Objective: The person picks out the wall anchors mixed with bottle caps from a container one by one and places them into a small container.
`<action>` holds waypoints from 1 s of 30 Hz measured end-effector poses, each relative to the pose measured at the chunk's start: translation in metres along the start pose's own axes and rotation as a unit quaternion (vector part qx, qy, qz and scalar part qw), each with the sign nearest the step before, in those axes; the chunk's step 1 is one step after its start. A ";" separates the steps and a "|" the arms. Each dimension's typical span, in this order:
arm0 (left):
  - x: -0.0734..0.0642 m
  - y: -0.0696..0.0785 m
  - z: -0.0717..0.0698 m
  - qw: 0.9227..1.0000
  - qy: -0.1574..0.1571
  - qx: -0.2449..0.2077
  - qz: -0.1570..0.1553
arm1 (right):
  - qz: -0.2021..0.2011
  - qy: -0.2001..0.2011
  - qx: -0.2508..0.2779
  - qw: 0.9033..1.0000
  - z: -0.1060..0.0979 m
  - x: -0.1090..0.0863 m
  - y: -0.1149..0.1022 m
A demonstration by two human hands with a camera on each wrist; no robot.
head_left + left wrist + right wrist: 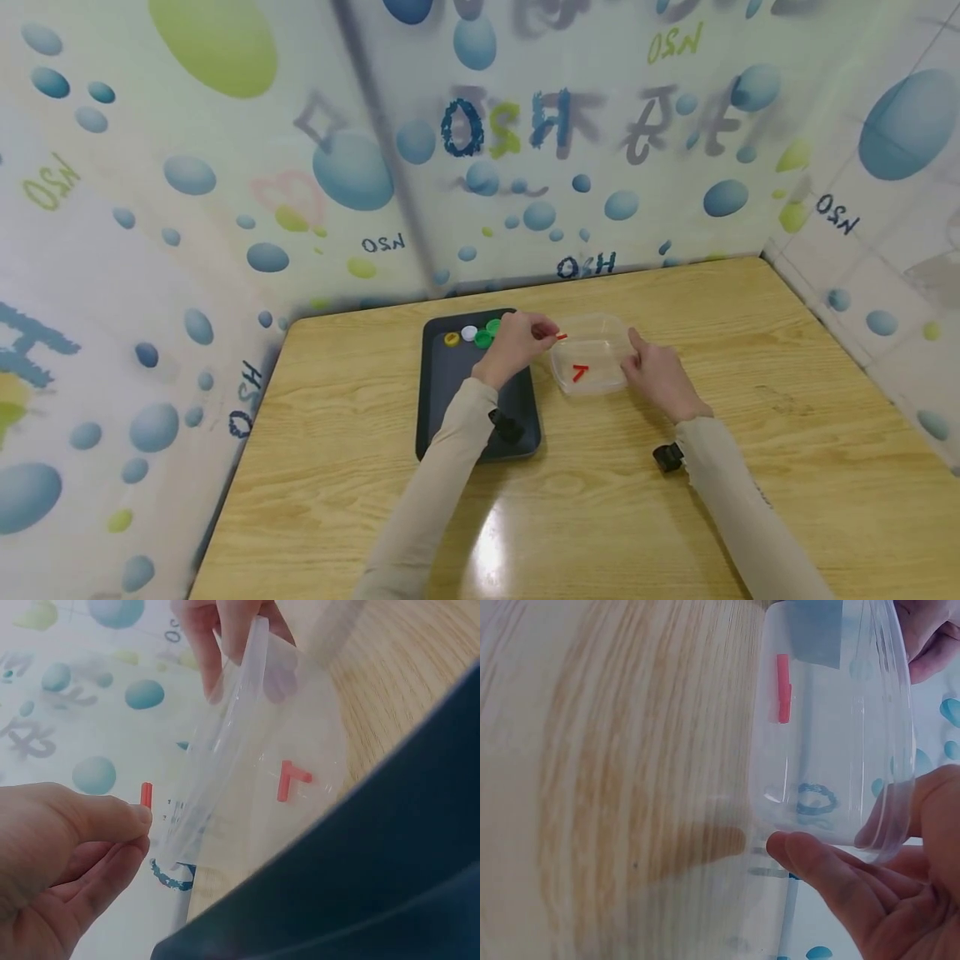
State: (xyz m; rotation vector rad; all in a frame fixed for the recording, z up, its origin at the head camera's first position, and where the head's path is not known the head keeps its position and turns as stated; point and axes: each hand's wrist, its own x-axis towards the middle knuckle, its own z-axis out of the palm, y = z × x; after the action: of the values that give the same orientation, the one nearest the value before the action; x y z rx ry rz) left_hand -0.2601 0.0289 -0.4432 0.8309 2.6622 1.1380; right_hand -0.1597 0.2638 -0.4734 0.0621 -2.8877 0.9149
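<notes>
Between thumb and forefinger my left hand (522, 340) pinches a small red stick (146, 795), held upright near the left rim of a clear plastic container (590, 385). Two more red sticks (579, 372) lie on the container's floor, one touching the other at an angle. My right hand (660, 377) grips the container's right wall, thumb at the rim and fingers against the outside, as the right wrist view shows. Below my left forearm is a dark tray (446, 392), partly covered by that arm.
At the tray's far end sit a yellow cap (452, 339), a white cap (468, 333) and green caps (483, 339). The wooden table (600, 508) meets a patterned wall covering (420, 225) at the back. Black wrist cameras are strapped to both forearms.
</notes>
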 end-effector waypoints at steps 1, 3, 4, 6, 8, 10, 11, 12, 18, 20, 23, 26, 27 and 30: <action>0.000 0.000 0.001 1.000 -0.001 0.001 0.001 | 0.001 0.001 -0.001 1.000 0.000 0.000 0.000; 0.001 0.001 0.002 1.000 -0.004 -0.001 -0.001 | 0.000 0.004 -0.003 1.000 -0.001 0.000 0.000; 0.001 0.002 0.002 1.000 -0.007 -0.004 -0.002 | 0.000 0.005 -0.004 1.000 -0.001 0.000 0.000; 0.002 0.003 0.003 1.000 -0.011 -0.012 -0.006 | 0.001 0.005 -0.003 1.000 -0.001 0.000 -0.001; 0.002 0.005 0.005 1.000 -0.016 -0.019 -0.007 | 0.002 0.004 -0.003 1.000 -0.001 0.000 -0.002; 0.004 0.007 0.008 1.000 -0.019 -0.022 -0.001 | 0.004 0.002 -0.002 1.000 -0.001 0.000 -0.003; 0.005 0.007 0.009 1.000 -0.021 -0.022 0.002 | 0.005 0.001 -0.001 1.000 -0.001 0.000 -0.004; 0.006 0.008 0.010 1.000 -0.023 -0.020 0.003 | 0.005 0.000 -0.002 1.000 -0.001 0.001 -0.004; 0.012 0.011 0.016 0.999 -0.036 -0.004 0.007 | 0.005 0.000 -0.006 1.000 0.000 0.003 -0.004; 0.013 0.013 0.018 0.999 -0.039 -0.005 0.005 | 0.004 -0.001 -0.007 1.000 0.001 0.003 -0.003; 0.014 0.017 0.020 0.999 -0.045 -0.008 0.008 | 0.012 -0.006 -0.009 1.000 0.000 0.003 -0.002; 0.016 0.020 0.022 0.998 -0.050 -0.014 0.018 | 0.018 -0.008 -0.009 1.000 0.000 0.003 -0.002; 0.017 0.021 0.023 0.998 -0.052 -0.014 0.021 | 0.019 -0.007 -0.011 1.000 0.000 0.003 -0.002; 0.018 0.022 0.025 0.998 -0.056 -0.022 0.023 | 0.011 -0.003 -0.014 1.000 0.001 0.003 -0.002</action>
State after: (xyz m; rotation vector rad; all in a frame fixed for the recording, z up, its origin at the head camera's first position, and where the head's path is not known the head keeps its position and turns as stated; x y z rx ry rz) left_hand -0.2571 0.0669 -0.4440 0.9247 2.5325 1.1208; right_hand -0.1622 0.2616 -0.4725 0.0303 -2.9113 0.8783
